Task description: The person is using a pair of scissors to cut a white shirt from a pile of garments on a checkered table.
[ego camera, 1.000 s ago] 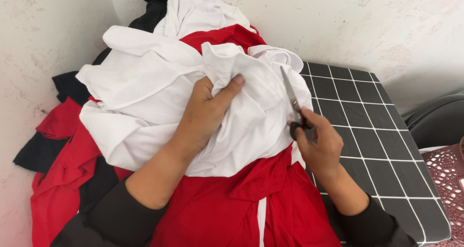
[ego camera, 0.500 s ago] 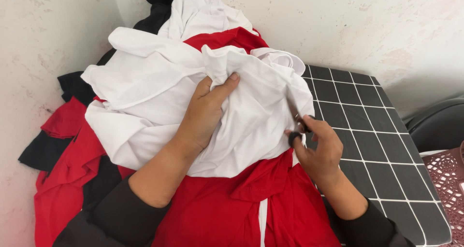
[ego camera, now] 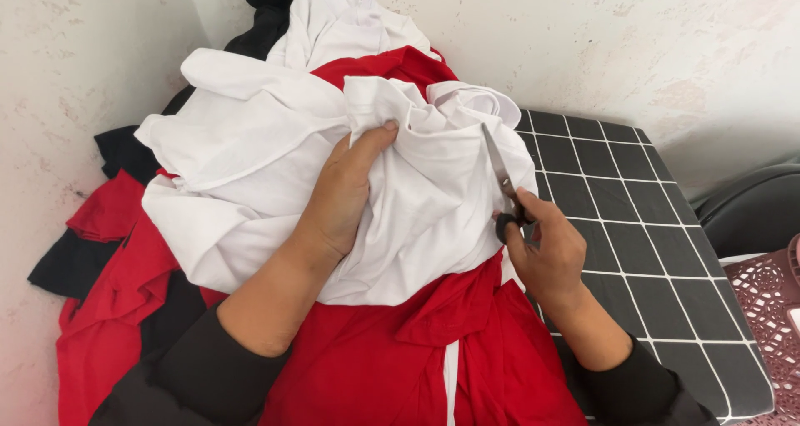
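Black long sleeves on both forearms; left hand [ego camera: 342, 189], right hand [ego camera: 546, 251] bare.

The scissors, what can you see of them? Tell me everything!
The scissors have a thin, grey, metal-looking blade that points up and a little to the left, and dark handles, mostly hidden. The right hand grips the handles with its fingers through them. The blade lies against the white cloth, at its right edge. Whether the blades are open cannot be told.

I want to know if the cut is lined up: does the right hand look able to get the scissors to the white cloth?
Probably yes. The right hand holds the scissors at the white cloth, nothing between; the left hand grips its folds.
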